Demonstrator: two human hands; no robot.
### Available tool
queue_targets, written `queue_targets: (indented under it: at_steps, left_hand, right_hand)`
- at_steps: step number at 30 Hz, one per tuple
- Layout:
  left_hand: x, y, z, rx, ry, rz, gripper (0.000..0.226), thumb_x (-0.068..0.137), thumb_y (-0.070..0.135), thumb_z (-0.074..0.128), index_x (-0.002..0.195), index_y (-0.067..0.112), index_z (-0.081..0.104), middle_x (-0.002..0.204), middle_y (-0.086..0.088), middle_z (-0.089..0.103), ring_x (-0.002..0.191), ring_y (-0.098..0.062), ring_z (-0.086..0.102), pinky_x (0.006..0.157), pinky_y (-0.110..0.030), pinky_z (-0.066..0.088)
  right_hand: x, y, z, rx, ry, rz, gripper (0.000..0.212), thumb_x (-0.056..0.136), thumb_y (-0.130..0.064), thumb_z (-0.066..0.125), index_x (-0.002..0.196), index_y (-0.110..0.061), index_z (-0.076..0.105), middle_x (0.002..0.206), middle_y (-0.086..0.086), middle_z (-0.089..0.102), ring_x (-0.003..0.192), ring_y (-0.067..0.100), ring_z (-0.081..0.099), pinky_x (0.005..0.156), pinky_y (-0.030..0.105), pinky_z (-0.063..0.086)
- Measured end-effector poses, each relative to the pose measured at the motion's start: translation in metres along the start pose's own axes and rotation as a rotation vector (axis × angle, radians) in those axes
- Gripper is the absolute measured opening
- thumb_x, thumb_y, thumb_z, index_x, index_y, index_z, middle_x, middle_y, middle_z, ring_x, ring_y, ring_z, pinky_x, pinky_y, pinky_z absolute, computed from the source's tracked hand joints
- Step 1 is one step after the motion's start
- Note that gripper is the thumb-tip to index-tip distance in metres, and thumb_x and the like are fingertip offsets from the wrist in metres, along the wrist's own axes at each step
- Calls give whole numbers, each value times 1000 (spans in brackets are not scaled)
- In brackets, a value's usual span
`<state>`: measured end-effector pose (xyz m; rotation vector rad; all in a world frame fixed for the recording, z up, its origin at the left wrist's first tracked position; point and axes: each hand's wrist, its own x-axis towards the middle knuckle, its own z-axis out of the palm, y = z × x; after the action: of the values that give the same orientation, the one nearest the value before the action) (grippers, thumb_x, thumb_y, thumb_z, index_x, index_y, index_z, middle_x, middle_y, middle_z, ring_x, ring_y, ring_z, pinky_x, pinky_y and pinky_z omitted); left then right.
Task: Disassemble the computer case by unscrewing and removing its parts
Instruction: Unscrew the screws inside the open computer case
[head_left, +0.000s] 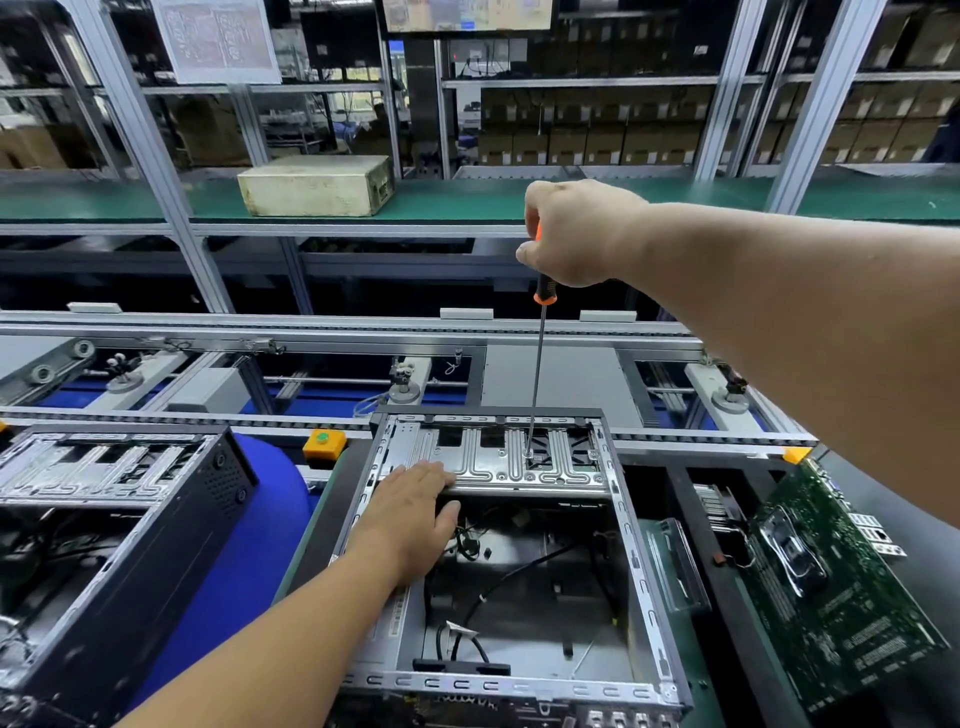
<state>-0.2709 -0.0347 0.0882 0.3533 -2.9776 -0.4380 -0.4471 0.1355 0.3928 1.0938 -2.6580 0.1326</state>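
Unscrewing at the drive bracket of the open computer case (631, 545), lower centre of the frame.

Right hand (576, 234) in the upper centre, clenched round the orange-and-black handle of a long screwdriver (537, 364), shaft upright, tip down on a screw (528, 453) in the silver bracket (498, 467) at the case's far end; left hand (410, 514) flat and relaxed, fingers straight, pressing on the bracket's near left edge; green circuit board (841, 587) lying at lower right; second case (119, 530) at lower left; beige box (317, 184) on the green shelf above.
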Motion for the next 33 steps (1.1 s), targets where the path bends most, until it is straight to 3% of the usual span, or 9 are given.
queue_targets:
  at_steps: [7,13,17,20,23,25,33]
  left_hand:
    - [0,0,1,4,-6,-5,50,108,47,41,154,28,44,166,6,37,155,-13,26,131,-34,6]
    - [0,-1,1,6,-6,-3,51,107,48,40,154,29,44,165,7,37,155,-12,25,131,-34,5]
    - [-1,0,0,6,-7,-2,50,108,47,40,155,29,43,166,6,36,156,-13,25,131,-34,5]
    - [-1,2,-1,5,-2,-4,50,108,46,41,155,27,44,166,5,37,155,-14,26,131,-34,5]
    - [-1,3,-2,8,-1,-3,50,108,45,42,155,27,44,165,5,37,155,-14,26,131,-34,6]
    - [-2,3,-2,9,1,-2,50,108,45,42,155,27,44,165,6,38,155,-14,27,131,-34,6]
    - [-2,3,-2,10,-4,-1,50,108,46,42,154,27,44,163,6,39,154,-14,29,132,-36,10]
  right_hand:
    - [-3,-4,-4,261,-97,46,26,92,-15,56,117,-22,54,104,0,56,87,19,56,67,34,49]
    - [-5,-6,-7,323,-107,35,28,91,-12,54,115,-24,57,103,-3,56,87,15,55,62,30,45]
    - [-7,-6,-5,239,-102,15,26,89,-21,56,115,-23,54,102,-2,57,88,18,55,69,36,48]
    - [-7,-3,-1,-13,-10,-16,24,93,-38,52,110,-22,47,99,0,59,86,23,56,70,40,48]
    - [-4,-1,2,-191,49,-4,45,97,-62,44,116,-21,44,98,2,55,91,31,57,69,41,45]
    - [-3,-1,3,-206,56,9,49,98,-65,43,118,-21,46,99,3,53,93,32,56,70,41,44]
    - [-6,-2,-1,193,-54,17,23,99,-25,60,120,-20,52,111,3,59,96,26,56,73,36,44]
